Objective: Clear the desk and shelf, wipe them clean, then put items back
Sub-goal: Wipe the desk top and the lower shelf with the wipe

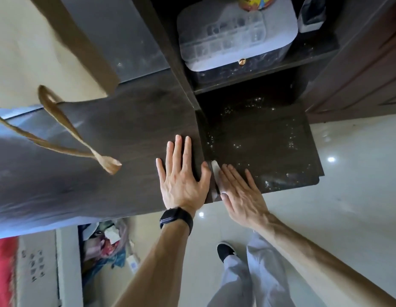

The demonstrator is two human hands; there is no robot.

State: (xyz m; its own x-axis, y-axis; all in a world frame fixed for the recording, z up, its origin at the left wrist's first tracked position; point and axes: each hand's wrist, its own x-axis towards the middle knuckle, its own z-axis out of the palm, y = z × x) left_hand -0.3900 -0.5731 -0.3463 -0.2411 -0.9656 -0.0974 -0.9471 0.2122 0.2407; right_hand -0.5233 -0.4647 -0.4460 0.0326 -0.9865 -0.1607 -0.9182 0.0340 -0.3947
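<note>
My left hand [181,173] lies flat with straight fingers on the dark wooden desk top [117,138], near its right edge. My right hand [239,191] presses a white wipe [215,171] with straight fingers onto the lower shelf board [270,147], at its front left corner beside the desk's side. The shelf board is dark and speckled with shining droplets or dust. Most of the wipe is hidden under my fingers.
A clear plastic box [234,29] stands on a dark case on the upper shelf [254,74]. A tan strap [59,129] hangs over the desk at left. A bag of rubbish [106,242] lies on the floor below. My shoe [224,251] stands on pale tiles.
</note>
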